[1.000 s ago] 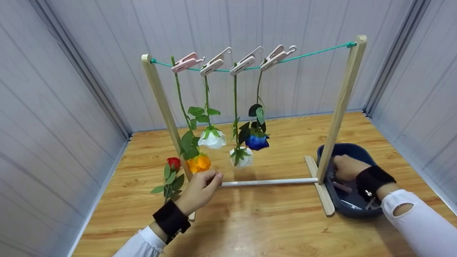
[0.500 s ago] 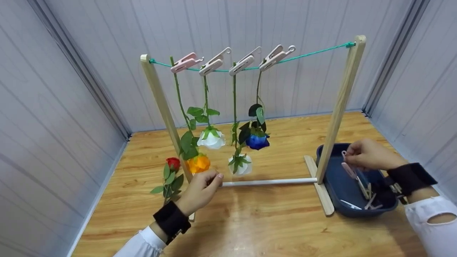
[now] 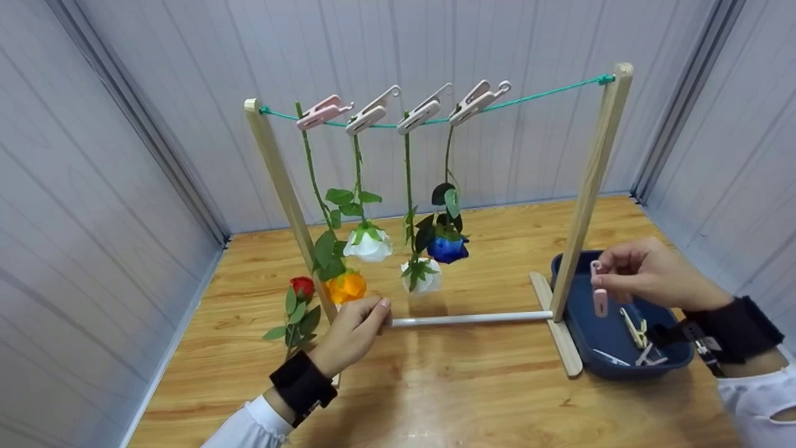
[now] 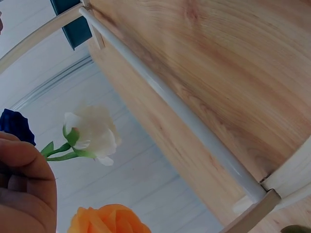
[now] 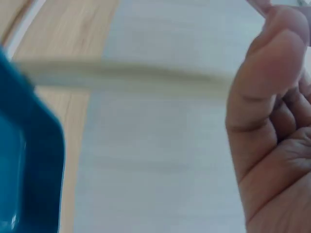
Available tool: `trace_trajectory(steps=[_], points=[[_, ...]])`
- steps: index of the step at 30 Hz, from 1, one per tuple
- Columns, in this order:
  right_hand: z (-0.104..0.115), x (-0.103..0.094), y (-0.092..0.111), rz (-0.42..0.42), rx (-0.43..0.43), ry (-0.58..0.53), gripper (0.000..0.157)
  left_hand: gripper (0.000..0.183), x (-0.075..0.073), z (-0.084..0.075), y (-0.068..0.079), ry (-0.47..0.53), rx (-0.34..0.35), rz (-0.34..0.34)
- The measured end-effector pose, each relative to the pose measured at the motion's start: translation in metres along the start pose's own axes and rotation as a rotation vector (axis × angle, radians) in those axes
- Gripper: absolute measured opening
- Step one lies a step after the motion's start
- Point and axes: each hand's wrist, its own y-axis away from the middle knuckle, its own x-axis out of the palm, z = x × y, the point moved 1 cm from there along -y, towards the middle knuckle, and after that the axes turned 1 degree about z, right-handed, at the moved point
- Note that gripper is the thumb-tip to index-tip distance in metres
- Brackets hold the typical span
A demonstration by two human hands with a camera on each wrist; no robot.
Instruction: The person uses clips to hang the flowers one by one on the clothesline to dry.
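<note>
My right hand point(image 3: 650, 277) pinches a pink clothespin point(image 3: 599, 302) between thumb and fingers, above the dark blue tub point(image 3: 567, 305). In the right wrist view only a bit of pink clothespin point(image 5: 261, 6) shows at the top edge, above the thumb. My left hand point(image 3: 351, 333) hovers with loosely curled fingers just below the orange rose point(image 3: 346, 287), near the left end of the rack's white bar point(image 3: 472, 318); nothing shows in its grasp. Upside down from the green cord point(image 3: 541, 94) hang the orange rose, two white roses point(image 3: 368, 244) and a blue rose point(image 3: 448, 249), each clipped by a clothespin.
A red rose point(image 3: 302, 287) lies on the wooden table at the left, beside the rack's left post point(image 3: 280, 168). The right post point(image 3: 591, 186) stands against the tub. Inside the tub are a yellowish clothespin point(image 3: 634, 328) and several others. Panel walls enclose the table.
My right hand has lifted out of the tub with the pink clothespin, which has turned to hang upright. The left hand has stayed nearly still.
</note>
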Motion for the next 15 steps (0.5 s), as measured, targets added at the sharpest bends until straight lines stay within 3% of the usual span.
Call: trace_trajectory(steps=[3,9,15], points=[[0.007,0.015,-0.005,-0.038,-0.053,-0.095,0.020,0.042,0.001,-0.003,-0.002,-0.004,0.007,0.010],[0.016,0.050,-0.016,-0.217,-0.130,-0.242,0.018,0.042,0.005,-0.013,-0.007,-0.002,0.016,0.057],[0.021,0.076,-0.022,-0.218,-0.179,-0.235,0.020,0.028,0.010,-0.027,-0.014,0.022,0.027,0.107]])
